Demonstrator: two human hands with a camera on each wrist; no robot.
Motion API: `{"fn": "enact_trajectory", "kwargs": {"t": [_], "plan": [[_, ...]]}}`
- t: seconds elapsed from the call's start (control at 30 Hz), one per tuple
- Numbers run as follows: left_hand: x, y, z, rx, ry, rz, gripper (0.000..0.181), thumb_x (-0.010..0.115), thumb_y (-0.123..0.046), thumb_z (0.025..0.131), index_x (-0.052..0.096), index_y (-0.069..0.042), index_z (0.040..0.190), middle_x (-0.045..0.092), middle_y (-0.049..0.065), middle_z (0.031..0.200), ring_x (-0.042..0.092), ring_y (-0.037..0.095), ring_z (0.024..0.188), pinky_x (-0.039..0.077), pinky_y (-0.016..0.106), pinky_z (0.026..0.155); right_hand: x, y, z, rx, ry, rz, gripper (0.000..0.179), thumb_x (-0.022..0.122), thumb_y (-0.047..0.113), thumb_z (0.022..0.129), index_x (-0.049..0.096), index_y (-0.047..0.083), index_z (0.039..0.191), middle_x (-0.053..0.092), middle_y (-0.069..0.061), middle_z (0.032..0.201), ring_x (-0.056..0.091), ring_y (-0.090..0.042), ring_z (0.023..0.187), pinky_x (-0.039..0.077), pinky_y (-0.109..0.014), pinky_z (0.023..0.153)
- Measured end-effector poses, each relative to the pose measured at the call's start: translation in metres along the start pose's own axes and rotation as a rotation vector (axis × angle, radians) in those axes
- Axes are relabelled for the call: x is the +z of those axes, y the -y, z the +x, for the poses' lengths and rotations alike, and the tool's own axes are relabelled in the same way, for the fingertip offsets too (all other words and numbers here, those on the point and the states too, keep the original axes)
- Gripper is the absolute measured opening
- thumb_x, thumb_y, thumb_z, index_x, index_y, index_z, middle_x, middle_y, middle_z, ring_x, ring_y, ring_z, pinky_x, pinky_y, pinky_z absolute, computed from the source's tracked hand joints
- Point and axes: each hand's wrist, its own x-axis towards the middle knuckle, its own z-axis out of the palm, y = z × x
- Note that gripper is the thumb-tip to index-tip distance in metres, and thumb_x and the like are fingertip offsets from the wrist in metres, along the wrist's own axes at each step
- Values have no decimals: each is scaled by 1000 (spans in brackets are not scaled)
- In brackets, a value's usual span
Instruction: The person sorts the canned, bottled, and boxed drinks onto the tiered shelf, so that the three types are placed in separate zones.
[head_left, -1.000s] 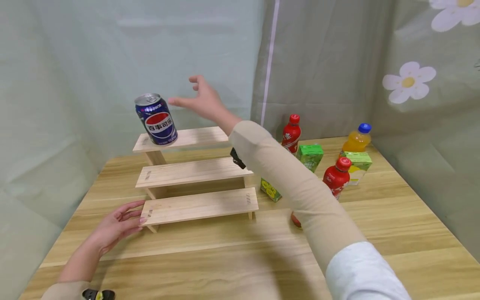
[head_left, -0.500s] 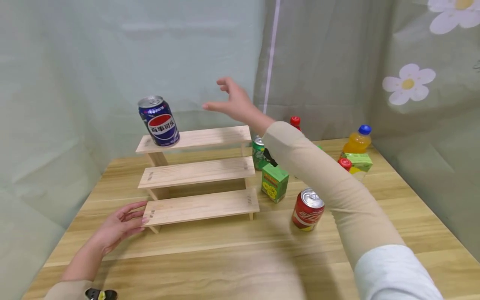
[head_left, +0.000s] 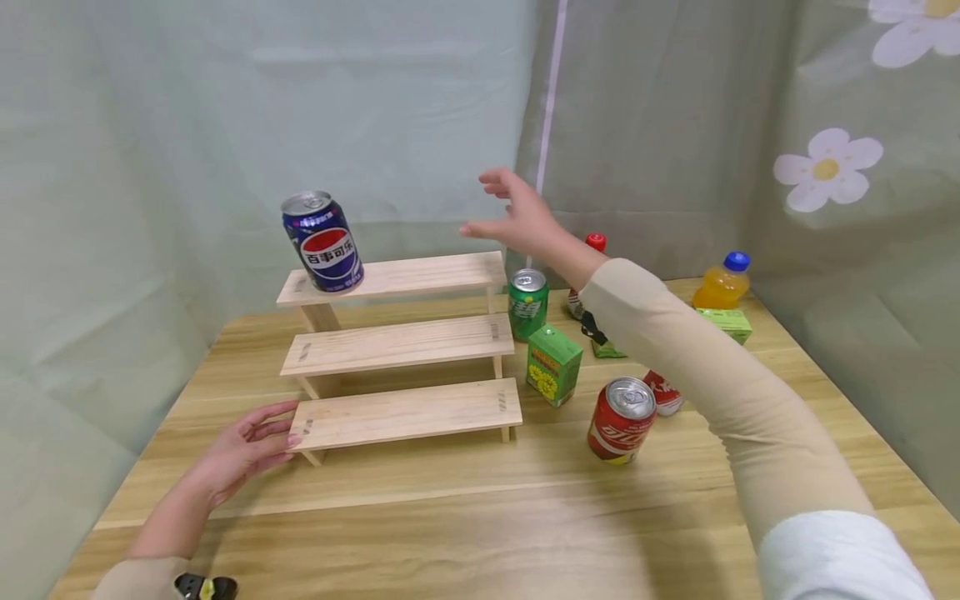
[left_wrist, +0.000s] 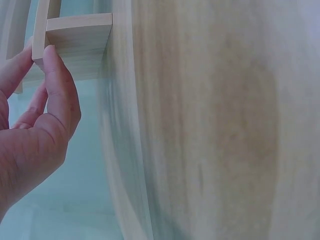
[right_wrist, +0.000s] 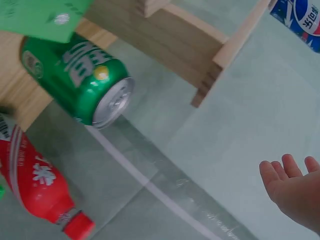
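A three-step wooden display shelf [head_left: 405, 414] stands on the table. My left hand [head_left: 243, 454] pinches the left end of its lowest board, thumb on one side and fingers on the other, as the left wrist view shows at the board's edge [left_wrist: 40, 37]. On the left of the top step sits a blue Pepsi can [head_left: 324, 243], upright. My right hand [head_left: 525, 218] is in the air behind and above the shelf's right end, fingers apart and holding nothing. In the right wrist view this hand [right_wrist: 297, 192] is at the lower right, away from the Pepsi can [right_wrist: 305, 20].
Right of the shelf stand a green can [head_left: 528, 307], a green juice carton [head_left: 553, 367] and a red cola can [head_left: 622, 421]. Farther right are an orange drink bottle [head_left: 723, 283], another carton [head_left: 727, 323] and red bottles [head_left: 663, 392], partly hidden by my right arm. Curtains hang behind.
My right hand has moved right, away from the Pepsi can, which stays on the top step. The arm's shift uncovers the red cola can and the green can. My left hand keeps its place.
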Motion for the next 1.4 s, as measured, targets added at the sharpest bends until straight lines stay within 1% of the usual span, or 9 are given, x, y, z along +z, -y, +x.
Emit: {"fn": "enact_trajectory", "kwargs": {"t": [0.23, 0.37, 0.47, 0.6, 0.7, 0.83, 1.03, 1.27, 1.4], "plan": [[1, 0, 0, 3, 18, -24, 42, 63, -7, 91, 50, -32, 123, 56, -13, 108, 62, 4, 95, 57, 24, 81, -7, -20, -14, -30, -3, 7, 81, 78, 28, 80, 33, 14, 145, 39, -6, 148, 34, -20, 137, 32, -39, 114], [0, 0, 1, 2, 14, -8, 42, 63, -7, 91, 49, -30, 124, 55, -12, 108, 62, 4, 95, 57, 25, 81, -8, -28, -19, -17, -4, 20, 83, 79, 27, 79, 32, 15, 147, 36, -6, 150, 33, -20, 138, 33, -36, 113], [-1, 0, 1, 11, 14, 11, 43, 62, -8, 92, 47, -28, 127, 54, -11, 109, 62, 4, 95, 57, 25, 80, -8, -34, -21, -5, -12, 18, 84, 79, 28, 79, 31, 15, 147, 37, -7, 150, 33, -23, 139, 33, -40, 113], [-1, 0, 0, 2, 7, 12, 42, 62, -8, 92, 49, -31, 124, 54, -12, 109, 62, 4, 95, 57, 24, 80, -6, -44, -23, 5, -11, 11, 85, 79, 27, 79, 31, 13, 147, 36, -9, 150, 32, -26, 139, 31, -45, 114], [-1, 1, -1, -6, 2, 10, 41, 62, -8, 92, 50, -32, 123, 54, -11, 110, 62, 4, 95, 57, 25, 80, -2, -54, -24, 13, -7, 8, 85, 79, 28, 79, 31, 12, 147, 36, -9, 150, 32, -25, 139, 31, -43, 115], [-1, 1, 0, 6, 10, 18, 43, 62, -9, 92, 48, -28, 128, 53, -8, 112, 62, 4, 95, 57, 25, 81, 0, -66, -27, 16, -7, 3, 85, 79, 28, 78, 32, 10, 147, 37, -9, 150, 32, -23, 138, 30, -41, 115], [-1, -1, 0, 22, 17, 12, 43, 61, -8, 92, 46, -26, 129, 54, -8, 111, 62, 4, 95, 57, 25, 81, 2, -82, -27, 24, 2, -25, 85, 78, 27, 79, 31, 10, 147, 35, -10, 151, 32, -26, 138, 29, -45, 115], [1, 0, 1, -12, -13, 35, 50, 63, -9, 91, 42, -18, 136, 52, -4, 115, 61, 4, 96, 56, 26, 82, 4, -98, -27, 77, 27, -59, 84, 78, 27, 80, 31, 9, 147, 34, -12, 151, 30, -30, 138, 30, -50, 113], [0, 0, 1, 1, -9, 54, 51, 62, -10, 92, 41, -15, 138, 51, 0, 118, 61, 4, 96, 57, 26, 82, 7, -106, -25, 82, 45, -68, 85, 78, 28, 80, 30, 8, 147, 33, -12, 151, 30, -31, 138, 31, -49, 113]]}}
